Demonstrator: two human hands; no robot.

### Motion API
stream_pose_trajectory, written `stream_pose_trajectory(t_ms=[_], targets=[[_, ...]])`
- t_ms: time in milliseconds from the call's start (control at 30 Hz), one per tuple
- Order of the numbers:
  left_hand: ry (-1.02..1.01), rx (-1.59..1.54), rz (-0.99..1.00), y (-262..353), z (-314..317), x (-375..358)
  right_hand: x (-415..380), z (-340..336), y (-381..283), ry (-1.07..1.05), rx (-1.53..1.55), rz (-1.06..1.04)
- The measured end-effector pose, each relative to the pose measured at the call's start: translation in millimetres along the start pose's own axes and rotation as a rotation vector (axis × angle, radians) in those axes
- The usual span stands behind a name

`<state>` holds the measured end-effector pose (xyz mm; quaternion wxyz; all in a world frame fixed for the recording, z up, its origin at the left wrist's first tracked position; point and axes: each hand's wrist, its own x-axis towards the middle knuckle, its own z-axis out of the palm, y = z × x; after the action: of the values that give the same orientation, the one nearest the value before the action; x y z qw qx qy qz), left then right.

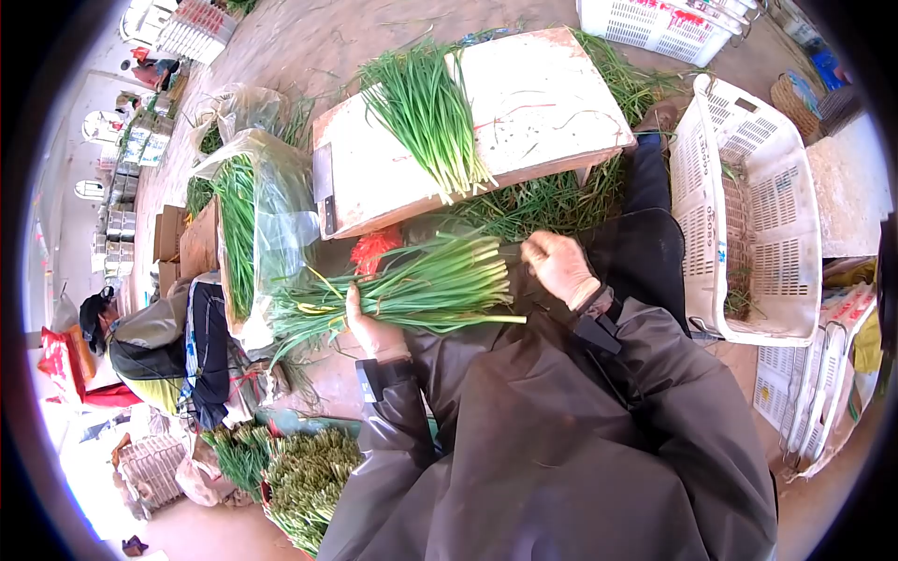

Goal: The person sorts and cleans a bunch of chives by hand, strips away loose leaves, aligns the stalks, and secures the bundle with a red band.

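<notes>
My left hand [376,335] is wrapped round the leafy middle of a bunch of chives [449,278], held above my lap. Its pale cut ends point right and its green leaves trail left. Just past those ends is my right hand [559,268], apart from the bunch, with fingers curled together; what they pinch, if anything, is too small to make out. A second pile of chives [426,112] lies on the white-topped low table [552,93], stems toward me. On the table's left edge rests a knife [325,192]. A tuft of red ties [376,249] hangs below the near edge.
To my right stands a white plastic crate [697,215] with leaf scraps inside. A plastic-lined box [238,234] of chives is at the left. More bundled stalks [313,477] stand at the lower left. Loose leaves [543,201] litter the floor under the table.
</notes>
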<state>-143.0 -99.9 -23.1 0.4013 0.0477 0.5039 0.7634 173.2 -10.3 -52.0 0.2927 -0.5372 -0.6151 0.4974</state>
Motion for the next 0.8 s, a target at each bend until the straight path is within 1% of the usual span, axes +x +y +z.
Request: stream_pose_trajectory(t_ms=[33, 100, 167, 200, 300, 333, 433, 467, 567, 600, 633, 700, 733, 767, 800], targets=[[-0.005, 0.013, 0.012, 0, 0, 0, 4, 1, 0, 0.198, -0.144, -0.138], [-0.043, 0.016, 0.007, 0, -1, -1, 11, -3, -11, 0.235, -0.137, -0.375], [-0.108, -0.008, -0.022, 2, 1, -2, 7, -2, -36, 0.155, -0.208, -0.471], [-0.115, -0.020, -0.061, 4, 3, -2, 9, 3, -39, 0.133, -0.273, -0.559], [-0.093, 0.003, 0.007, 4, 11, -8, 15, 14, -49, 0.004, -0.433, -0.642], [-0.094, 0.004, 0.014, 4, 10, -9, 17, 17, -50, -0.008, -0.469, -0.661], [-0.115, -0.008, 0.000, 6, 8, -9, 26, 15, -50, -0.176, -0.633, -0.651], [-0.117, -0.010, -0.003, 5, 5, -7, 26, 15, -49, -0.158, -0.611, -0.693], [-0.122, -0.018, -0.007, 3, -3, -1, 22, 13, -44, -0.101, -0.306, -0.627], [-0.123, -0.018, -0.010, 3, -2, -2, 22, 16, -41, -0.066, -0.006, -0.559], [-0.124, -0.018, -0.014, 3, -1, -3, 22, 14, -38, -0.036, 0.138, -0.528], [-0.090, -0.022, 0.010, 3, 2, -4, 23, 6, -33, 0.015, 0.222, -0.356], [-0.074, -0.025, 0.021, 3, 4, -4, 25, 6, -25, 0.075, 0.243, -0.314], [-0.092, -0.018, 0.013, 3, 3, -3, 27, -1, -20, 0.102, 0.073, -0.356], [-0.112, -0.011, 0.004, 3, 2, -3, 25, -3, -25, 0.026, 0.121, -0.349]])
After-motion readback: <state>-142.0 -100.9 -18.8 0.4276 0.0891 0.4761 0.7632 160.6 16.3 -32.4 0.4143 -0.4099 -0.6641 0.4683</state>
